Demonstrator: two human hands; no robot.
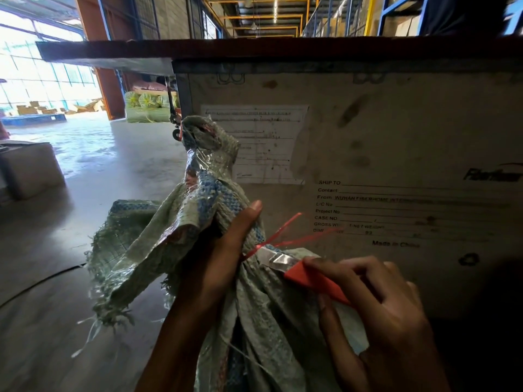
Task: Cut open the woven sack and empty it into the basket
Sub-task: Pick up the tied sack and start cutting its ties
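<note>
Head view: the left hand point(223, 250) is clenched around the gathered neck of a pale green and blue woven plastic sack point(158, 244), which stands in front of a large printed cardboard crate point(396, 154). Just right of that neck, the right hand point(376, 304) grips a red-handled utility knife point(308, 274), its blade touching the red plastic tie point(278, 236) at the neck.

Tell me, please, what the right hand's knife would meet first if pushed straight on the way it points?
Likely the red tie cinching the sack: the right hand points the blade up-left at it, with the left hand just beyond. Depth is unclear.
</note>
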